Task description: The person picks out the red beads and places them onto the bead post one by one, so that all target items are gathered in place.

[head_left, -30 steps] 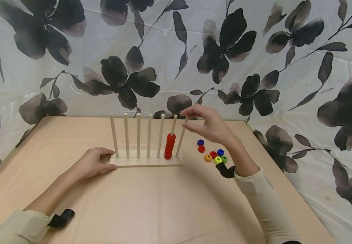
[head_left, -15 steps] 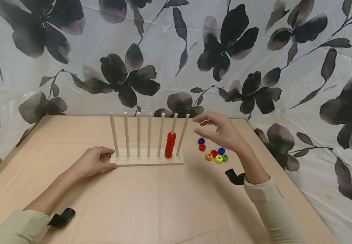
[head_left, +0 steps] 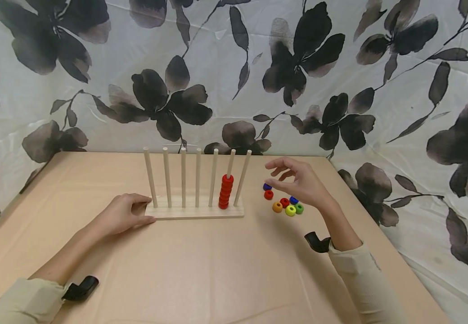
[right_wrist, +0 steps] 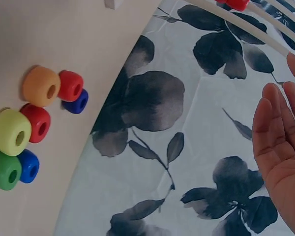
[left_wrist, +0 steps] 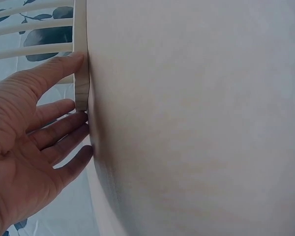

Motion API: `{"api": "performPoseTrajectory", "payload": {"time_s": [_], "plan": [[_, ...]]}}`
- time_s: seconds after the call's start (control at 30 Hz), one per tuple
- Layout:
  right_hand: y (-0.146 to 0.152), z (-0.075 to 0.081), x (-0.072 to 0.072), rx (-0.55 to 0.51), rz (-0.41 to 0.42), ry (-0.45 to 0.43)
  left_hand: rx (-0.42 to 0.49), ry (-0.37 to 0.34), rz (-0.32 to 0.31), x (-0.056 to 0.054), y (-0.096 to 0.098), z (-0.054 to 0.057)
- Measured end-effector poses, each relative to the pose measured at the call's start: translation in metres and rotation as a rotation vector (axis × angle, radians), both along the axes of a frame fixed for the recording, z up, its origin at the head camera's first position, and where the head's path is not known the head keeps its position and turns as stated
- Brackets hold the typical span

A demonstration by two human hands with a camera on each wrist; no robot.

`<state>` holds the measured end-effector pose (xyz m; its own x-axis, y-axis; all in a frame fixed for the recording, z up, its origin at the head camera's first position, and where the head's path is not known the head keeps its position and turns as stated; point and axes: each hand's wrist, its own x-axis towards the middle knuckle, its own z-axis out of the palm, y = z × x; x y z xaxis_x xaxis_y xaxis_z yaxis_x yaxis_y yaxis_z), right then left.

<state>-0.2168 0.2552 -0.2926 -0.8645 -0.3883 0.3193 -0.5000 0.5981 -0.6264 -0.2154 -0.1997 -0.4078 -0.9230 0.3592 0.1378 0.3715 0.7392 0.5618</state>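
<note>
A pale wooden peg rack (head_left: pixel 199 213) stands on the table, a row of upright pegs along its base. Red beads (head_left: pixel 226 192) are stacked on its second peg from the right; the other pegs are bare. My left hand (head_left: pixel 122 215) holds the rack's left end between thumb and fingers, as the left wrist view confirms. To the right of the rack, my right hand (head_left: pixel 299 180) hovers above the loose beads, fingers relaxed and holding nothing. Below it lie an orange bead (head_left: pixel 277 207), a yellow bead (head_left: pixel 290 210), a green bead (head_left: pixel 299 209), and red and blue ones.
The light wood-coloured table (head_left: pixel 201 270) ends just behind the rack. A white cloth with dark flowers (head_left: pixel 226 54) hangs beyond the back edge and along the sides. Black wrist mounts (head_left: pixel 81 288) sit at both cuffs.
My right hand has moved away from the top of the rightmost peg, to the right and down toward the loose beads. The left hand and the stacked red beads stay where they were.
</note>
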Motion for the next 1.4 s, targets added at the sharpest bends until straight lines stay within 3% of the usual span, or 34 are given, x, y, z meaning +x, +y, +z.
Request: {"api": "performPoseTrajectory", "payload": {"time_s": [0.47, 1.1, 1.4], "plan": [[0.022, -0.023, -0.009, 0.018, -0.025, -0.067, 0.000, -0.008, 0.004, 0.001, 0.001, 0.001], [0.054, -0.049, -0.012, 0.080, -0.047, -0.181, -0.003, 0.005, 0.009, 0.001, 0.000, 0.001], [0.063, -0.060, -0.011, 0.073, -0.040, -0.195, 0.001, 0.013, -0.001, 0.001, 0.000, 0.001]]}}
